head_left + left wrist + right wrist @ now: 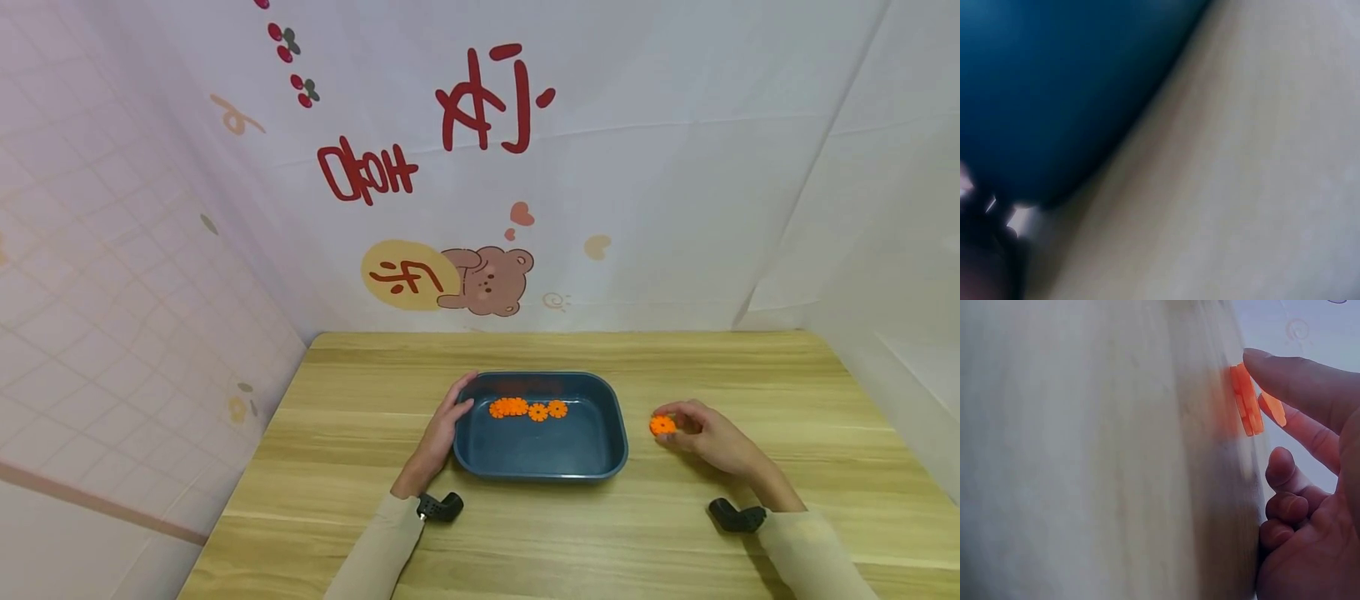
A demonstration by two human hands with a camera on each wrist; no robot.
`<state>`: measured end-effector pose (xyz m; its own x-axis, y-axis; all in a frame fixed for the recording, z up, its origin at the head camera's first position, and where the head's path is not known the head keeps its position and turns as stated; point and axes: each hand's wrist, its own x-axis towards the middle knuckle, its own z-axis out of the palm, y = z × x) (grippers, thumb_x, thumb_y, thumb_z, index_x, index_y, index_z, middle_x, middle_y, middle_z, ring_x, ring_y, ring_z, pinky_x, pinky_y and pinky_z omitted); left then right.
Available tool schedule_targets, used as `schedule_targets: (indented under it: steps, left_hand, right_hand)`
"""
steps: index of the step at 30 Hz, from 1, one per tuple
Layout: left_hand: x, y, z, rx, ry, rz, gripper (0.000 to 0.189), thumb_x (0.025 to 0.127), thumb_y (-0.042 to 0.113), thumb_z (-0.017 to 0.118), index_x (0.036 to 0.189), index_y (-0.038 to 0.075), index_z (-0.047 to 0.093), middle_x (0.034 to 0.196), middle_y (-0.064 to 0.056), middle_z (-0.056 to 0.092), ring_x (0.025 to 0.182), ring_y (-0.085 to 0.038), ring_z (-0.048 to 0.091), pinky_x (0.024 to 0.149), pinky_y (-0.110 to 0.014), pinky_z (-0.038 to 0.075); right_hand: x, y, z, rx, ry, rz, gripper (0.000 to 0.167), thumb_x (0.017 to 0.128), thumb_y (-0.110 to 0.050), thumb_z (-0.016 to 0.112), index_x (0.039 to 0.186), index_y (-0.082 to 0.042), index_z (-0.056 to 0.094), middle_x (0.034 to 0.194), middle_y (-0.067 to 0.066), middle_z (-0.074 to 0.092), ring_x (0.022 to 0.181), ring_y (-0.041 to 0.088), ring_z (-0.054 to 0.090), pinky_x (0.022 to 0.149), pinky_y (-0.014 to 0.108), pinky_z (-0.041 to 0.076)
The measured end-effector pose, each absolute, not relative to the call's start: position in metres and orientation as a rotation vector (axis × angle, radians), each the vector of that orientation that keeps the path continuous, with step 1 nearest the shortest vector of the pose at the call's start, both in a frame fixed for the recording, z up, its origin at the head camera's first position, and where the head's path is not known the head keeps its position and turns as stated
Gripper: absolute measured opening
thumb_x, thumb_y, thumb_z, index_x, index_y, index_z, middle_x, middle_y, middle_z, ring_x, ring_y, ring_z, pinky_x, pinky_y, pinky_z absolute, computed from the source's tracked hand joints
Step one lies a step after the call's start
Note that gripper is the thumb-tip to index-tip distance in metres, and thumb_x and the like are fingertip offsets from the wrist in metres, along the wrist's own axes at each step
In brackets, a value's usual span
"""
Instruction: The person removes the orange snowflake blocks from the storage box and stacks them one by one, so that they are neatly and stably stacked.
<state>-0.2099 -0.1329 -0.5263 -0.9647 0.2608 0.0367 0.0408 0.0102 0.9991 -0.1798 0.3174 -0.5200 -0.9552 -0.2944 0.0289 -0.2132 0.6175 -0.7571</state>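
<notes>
A dark blue rectangular tray (540,477) stands on the table. My left hand (442,433) holds its left side, thumb over the rim and fingers along the outer wall. In the left wrist view the tray's outer wall (1066,81) fills the upper left. Inside, near the back wall, lie several orange notched snowflake discs (537,412), some overlapping at the left. To the right of the tray, my right hand (705,433) pinches orange snowflake discs (663,425) between thumb and fingers. The right wrist view shows them edge-on (1247,400), with the other fingers curled below.
Both hands work over a light wood-grain table (360,542). A white printed cloth wall (660,167) rises behind its far edge, with further cloth at the left and right sides. Black wrist cameras (441,507) sit on both forearms.
</notes>
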Motion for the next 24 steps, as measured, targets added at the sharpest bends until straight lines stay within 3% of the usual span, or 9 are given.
schedule_targets:
  steps: [8,12,24]
  left_hand:
    - [-0.2118,-0.1333,-0.5271,0.353,2.108,2.084,0.049,0.105,0.018,0.039,0.154,0.011,0.035,0.162,-0.004,0.026,0.151,-0.025,0.016,0.121,-0.052,0.008]
    - [-0.2123,-0.1336,-0.5272,0.348,2.107,2.081,0.049,0.106,0.016,0.038,0.154,0.009,0.034,0.162,-0.004,0.026,0.151,-0.024,0.016,0.121,-0.051,0.008]
    - [-0.2117,-0.1325,-0.5257,0.333,2.119,2.069,0.049,0.106,0.017,0.038,0.154,0.012,0.035,0.162,-0.003,0.027,0.150,-0.024,0.017,0.121,-0.050,0.010]
  right_hand:
    - [-0.1806,0.3170,-0.5221,-0.432,2.757,-1.230,0.036,0.089,-0.025,0.074,0.121,-0.012,0.066,0.109,0.007,0.060,0.091,0.013,0.049,0.077,0.025,0.041]
    - [-0.1813,0.3160,-0.5233,-0.445,2.766,-1.240,0.035,0.088,-0.022,0.075,0.120,-0.010,0.067,0.102,0.007,0.057,0.087,0.013,0.047,0.074,0.025,0.041]
    - [-0.1820,0.3166,-0.5258,-0.441,2.767,-1.239,0.035,0.087,-0.021,0.076,0.120,-0.010,0.067,0.102,0.006,0.057,0.087,0.012,0.048,0.074,0.024,0.041]
